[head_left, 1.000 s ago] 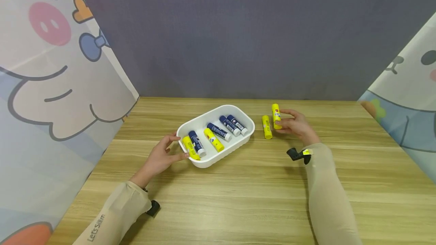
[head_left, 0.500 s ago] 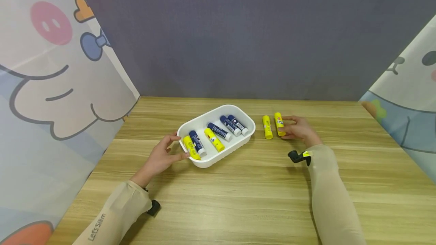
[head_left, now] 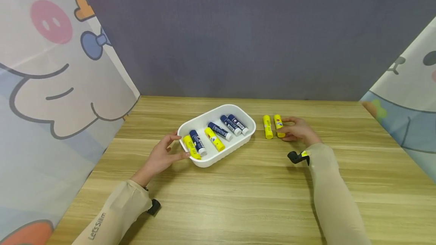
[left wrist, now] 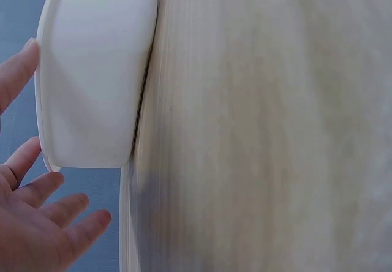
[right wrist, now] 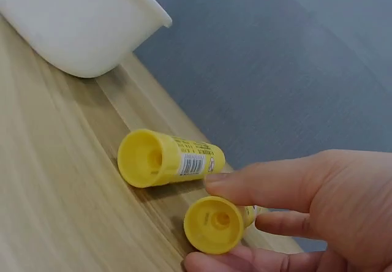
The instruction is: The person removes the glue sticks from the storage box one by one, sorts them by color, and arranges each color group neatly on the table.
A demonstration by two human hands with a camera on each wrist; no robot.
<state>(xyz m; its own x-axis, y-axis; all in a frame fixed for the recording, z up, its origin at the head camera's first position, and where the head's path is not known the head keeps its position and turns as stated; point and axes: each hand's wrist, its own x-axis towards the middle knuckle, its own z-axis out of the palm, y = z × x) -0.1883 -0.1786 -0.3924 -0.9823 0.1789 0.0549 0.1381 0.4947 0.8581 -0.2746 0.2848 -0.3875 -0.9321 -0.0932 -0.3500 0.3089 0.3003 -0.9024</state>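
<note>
A white plastic basket (head_left: 218,155) stands left of centre, with several navy glue sticks (head_left: 219,131) and two yellow ones lying in it. My left hand (head_left: 164,157) is at its near left end, thumb and index fingertip touching the rim while the other fingers spread loosely. Right of the basket, a yellow glue stick (head_left: 267,126) lies on the table. Beside it lies a second yellow glue stick (right wrist: 213,225), which my right hand (head_left: 297,130) holds between thumb and fingers. In the right wrist view, the hollow ends of both sticks face the camera.
The wooden table (head_left: 231,207) ends at a grey partition (head_left: 238,41) behind the basket. Cartoon-printed panels (head_left: 51,86) flank it on both sides. Each sleeve carries a black wrist mount (head_left: 297,157).
My right hand has lowered its yellow glue stick from a raised, tilted pose to the table, alongside the other yellow one. The left hand and basket look unchanged.
</note>
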